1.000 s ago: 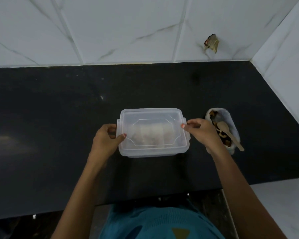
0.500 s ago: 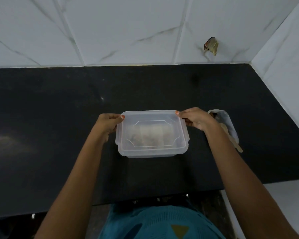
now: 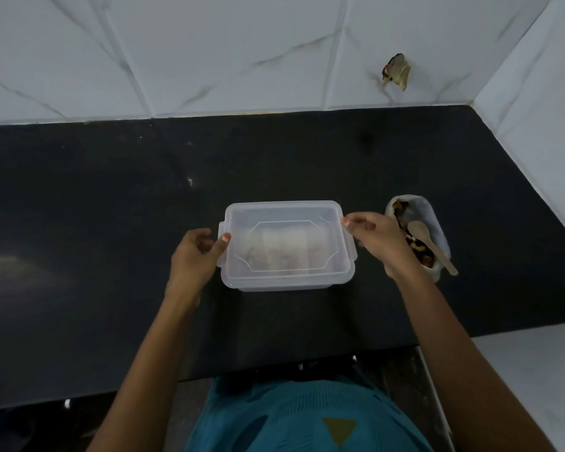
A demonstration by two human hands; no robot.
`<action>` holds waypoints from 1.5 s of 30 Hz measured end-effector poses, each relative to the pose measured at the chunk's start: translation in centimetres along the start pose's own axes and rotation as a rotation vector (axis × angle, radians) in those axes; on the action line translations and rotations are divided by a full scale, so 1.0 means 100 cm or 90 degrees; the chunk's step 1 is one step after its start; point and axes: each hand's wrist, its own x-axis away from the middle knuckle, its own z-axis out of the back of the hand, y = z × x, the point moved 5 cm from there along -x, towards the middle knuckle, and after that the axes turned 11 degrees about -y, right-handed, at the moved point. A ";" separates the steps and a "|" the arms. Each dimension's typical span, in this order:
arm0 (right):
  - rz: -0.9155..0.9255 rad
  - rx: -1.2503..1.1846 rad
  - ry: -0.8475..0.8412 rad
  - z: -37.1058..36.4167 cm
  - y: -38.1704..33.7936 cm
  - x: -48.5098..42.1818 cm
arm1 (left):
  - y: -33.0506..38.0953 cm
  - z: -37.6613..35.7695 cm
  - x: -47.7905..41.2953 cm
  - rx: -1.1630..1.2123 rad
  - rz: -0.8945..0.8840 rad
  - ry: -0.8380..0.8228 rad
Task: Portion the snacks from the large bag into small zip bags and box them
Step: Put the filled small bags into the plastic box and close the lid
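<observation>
Snack box (image 3: 287,223): where does it sit, from your end?

On my remote feed, working outward: nearest the camera is the person's teal top (image 3: 300,419). Then both bare forearms reach onto the black counter (image 3: 111,207). The box rests on that counter, about the middle, a little in from the near edge, with its lid on.

And the hands?

The left hand (image 3: 196,256) holds the box's left end, thumb on the lid's rim and fingers curled in beside the side clasp. The right hand (image 3: 377,238) lies against the right end with fingers curled, tips at the lid's far right corner. Whether it grasps the clasp beneath I cannot tell, because the hand covers it.

Anything inside?

Through the cloudy lid I make out pale small zip bags (image 3: 284,252) lying side by side, with dark bits showing in them.

Beyond that?

Just right of the box, partly behind the right wrist, the large bag (image 3: 437,230) stands open. There are mixed snacks (image 3: 418,252) in it and a wooden spoon (image 3: 429,243) lying on them, its handle poking out toward the near right. Farther back the counter meets a white marble-look tiled wall (image 3: 242,44). A small brownish scrap (image 3: 396,71) clings to the wall, up at the right.
</observation>
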 end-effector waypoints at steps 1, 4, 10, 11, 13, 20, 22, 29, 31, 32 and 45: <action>-0.009 -0.004 -0.018 -0.001 0.006 0.006 | -0.004 -0.001 0.005 0.006 0.009 -0.023; -0.058 -0.067 -0.066 -0.006 0.021 0.022 | -0.015 -0.004 0.017 0.048 0.024 -0.069; -0.103 -0.204 -0.110 -0.017 0.036 0.033 | -0.019 -0.004 0.020 0.098 0.014 -0.063; -0.104 -0.199 -0.105 -0.018 0.036 0.033 | -0.019 -0.005 0.020 0.100 0.010 -0.062; -0.107 -0.200 -0.101 -0.018 0.036 0.031 | -0.021 -0.007 0.019 0.102 0.010 -0.056; -0.130 -0.199 -0.065 -0.024 0.041 0.024 | -0.021 -0.009 0.020 0.115 0.013 -0.061; -0.108 -0.124 -0.043 -0.023 0.039 0.022 | -0.018 -0.009 0.021 0.076 -0.009 -0.049; 0.192 0.325 0.093 -0.039 -0.007 0.022 | 0.017 -0.035 0.025 -0.336 -0.255 0.035; 0.221 0.452 0.074 -0.051 -0.012 0.015 | 0.021 -0.049 0.019 -0.486 -0.247 0.020; 0.216 0.500 0.056 -0.056 -0.011 0.011 | 0.021 -0.053 0.017 -0.537 -0.234 0.010; 0.249 0.204 -0.032 -0.050 -0.002 0.001 | 0.021 -0.061 0.011 -0.725 -0.157 -0.011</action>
